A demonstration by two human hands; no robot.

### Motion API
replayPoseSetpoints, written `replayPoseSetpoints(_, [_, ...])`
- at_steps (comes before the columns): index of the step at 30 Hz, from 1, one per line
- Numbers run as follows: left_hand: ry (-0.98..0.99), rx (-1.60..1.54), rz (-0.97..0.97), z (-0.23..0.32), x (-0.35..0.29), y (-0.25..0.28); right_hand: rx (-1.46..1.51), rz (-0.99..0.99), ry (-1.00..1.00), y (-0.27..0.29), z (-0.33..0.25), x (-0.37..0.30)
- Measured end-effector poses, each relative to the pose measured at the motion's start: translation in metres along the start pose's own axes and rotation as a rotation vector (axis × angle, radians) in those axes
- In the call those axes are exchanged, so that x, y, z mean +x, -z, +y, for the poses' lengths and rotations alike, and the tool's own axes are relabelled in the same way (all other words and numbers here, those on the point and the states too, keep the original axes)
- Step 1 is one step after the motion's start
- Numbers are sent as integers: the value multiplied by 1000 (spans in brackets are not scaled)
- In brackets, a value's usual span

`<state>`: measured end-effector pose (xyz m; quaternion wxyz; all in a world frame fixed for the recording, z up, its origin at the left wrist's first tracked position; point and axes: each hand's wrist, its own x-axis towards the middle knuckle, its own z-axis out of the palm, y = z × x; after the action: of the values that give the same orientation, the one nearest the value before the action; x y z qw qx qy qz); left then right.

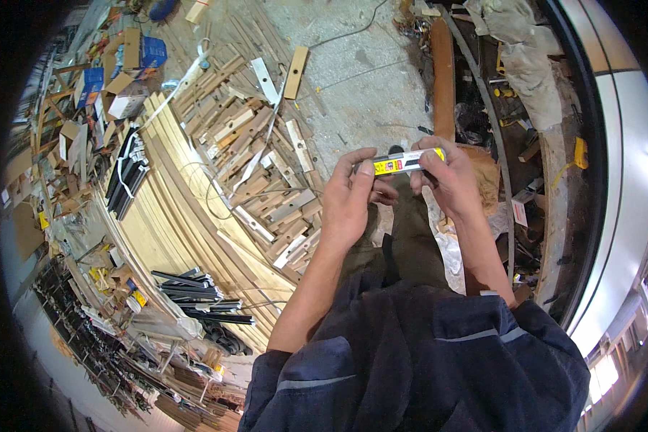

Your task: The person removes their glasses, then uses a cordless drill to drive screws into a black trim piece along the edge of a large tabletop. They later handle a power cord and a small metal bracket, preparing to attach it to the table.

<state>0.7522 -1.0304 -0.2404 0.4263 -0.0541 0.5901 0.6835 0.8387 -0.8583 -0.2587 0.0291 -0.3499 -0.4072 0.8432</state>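
Note:
Both of my hands hold one small, flat, oblong item (399,163) with a white and yellow label and a dark end, kept level in front of me. My left hand (351,199) pinches its left end between thumb and fingers. My right hand (448,176) grips its right end, fingers curled over the top. Below the hands are my olive trousers (410,245) and my dark blue jacket.
Long pale wooden strips (187,216) lie stacked on the floor to my left, with many short wood offcuts (266,165) beside them. Bundles of black rods (201,295) and cardboard boxes (126,86) sit further left. An orange-brown plank (443,72) and clutter lie ahead right.

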Motion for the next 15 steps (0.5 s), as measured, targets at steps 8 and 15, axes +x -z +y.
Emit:
replayPoseSetpoints(8, [-127,49,-94,43,-80,-12,-103,-67,126,-45,-32,-103])
replayPoseSetpoints(15, [-192,16,-185,46,-114,-13,-114,-116,270,-59,-24,-159])
